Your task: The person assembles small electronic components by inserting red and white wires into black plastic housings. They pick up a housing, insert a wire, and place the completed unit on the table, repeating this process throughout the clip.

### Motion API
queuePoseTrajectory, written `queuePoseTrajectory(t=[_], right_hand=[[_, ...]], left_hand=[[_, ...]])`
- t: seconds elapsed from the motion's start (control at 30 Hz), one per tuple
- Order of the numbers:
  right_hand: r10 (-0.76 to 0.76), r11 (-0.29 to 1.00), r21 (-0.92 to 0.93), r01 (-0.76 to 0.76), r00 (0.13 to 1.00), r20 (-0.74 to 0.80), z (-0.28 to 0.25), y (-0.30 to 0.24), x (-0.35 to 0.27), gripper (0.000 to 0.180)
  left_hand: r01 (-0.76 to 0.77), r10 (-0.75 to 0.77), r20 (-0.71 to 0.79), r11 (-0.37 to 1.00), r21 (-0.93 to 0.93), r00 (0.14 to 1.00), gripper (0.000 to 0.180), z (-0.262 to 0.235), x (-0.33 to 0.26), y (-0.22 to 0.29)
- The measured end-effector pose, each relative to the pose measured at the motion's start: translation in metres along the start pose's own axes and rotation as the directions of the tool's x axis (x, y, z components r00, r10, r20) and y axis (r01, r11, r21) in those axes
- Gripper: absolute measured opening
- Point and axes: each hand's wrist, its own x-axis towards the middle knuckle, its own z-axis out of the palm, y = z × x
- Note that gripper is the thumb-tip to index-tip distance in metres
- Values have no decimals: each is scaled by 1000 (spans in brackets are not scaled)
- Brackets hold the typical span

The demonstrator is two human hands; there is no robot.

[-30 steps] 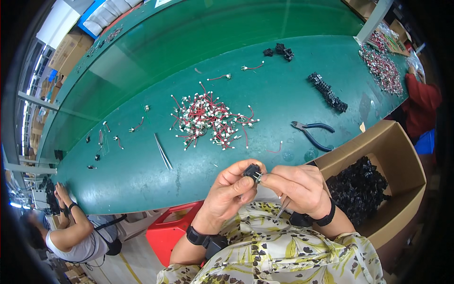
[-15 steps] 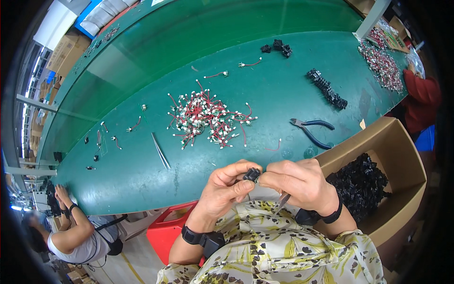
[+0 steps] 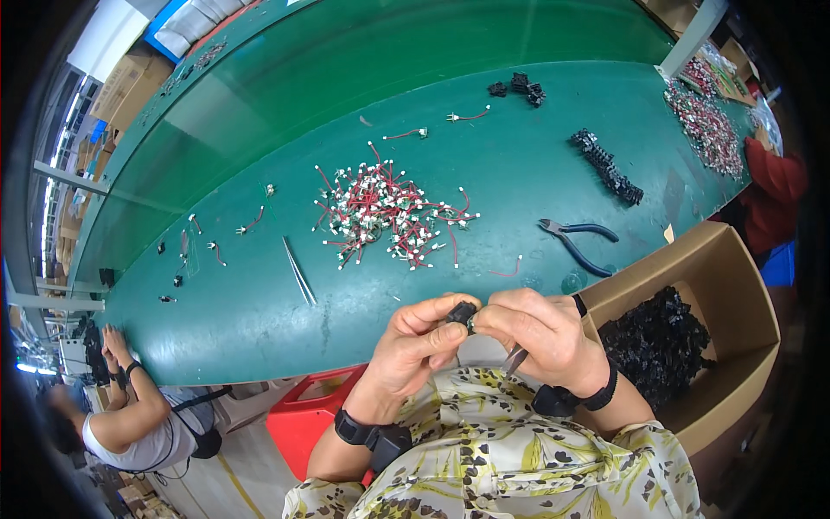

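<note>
My left hand (image 3: 415, 342) is closed, pinching a small black plastic housing (image 3: 462, 313) between thumb and fingers, just past the table's near edge. Against that housing press the fingertips of my right hand (image 3: 545, 333), also closed. A tiny green and pale piece shows at their tips, mostly hidden. Out of the right palm pokes the end of a slim metal tool (image 3: 516, 360); the fingers hide the rest, so its kind cannot be told. Beyond my hands lies a heap of small connector boards with red wires (image 3: 376, 212).
Tweezers (image 3: 299, 272) lie left of the heap, blue-handled cutters (image 3: 577, 242) to its right. Farther right is a row of black housings (image 3: 607, 166). A cardboard box (image 3: 735, 303) of black parts stands at my right, a red stool (image 3: 303, 415) at left. Other people sit at both sides.
The whole view has shifted slightly, so the table things appear a little farther right. The black housing has turned a little in my fingers; both hands keep their grip.
</note>
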Motion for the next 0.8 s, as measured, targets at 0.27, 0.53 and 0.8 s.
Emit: queuePoseTrajectory(t=[0.27,0.53,0.8], right_hand=[[-37,999,41,35,997,60,-4,3,-1,28],[70,997,3,-71,989,133,-4,-3,1,30],[179,964,203,-173,984,-13,13,7,0,34]], left_hand=[[39,-39,1,999,-28,999,29,2,-3,4],[29,-8,-75,957,288,997,28,5,-3,18],[33,-33,-14,999,4,999,32,-2,5,9]])
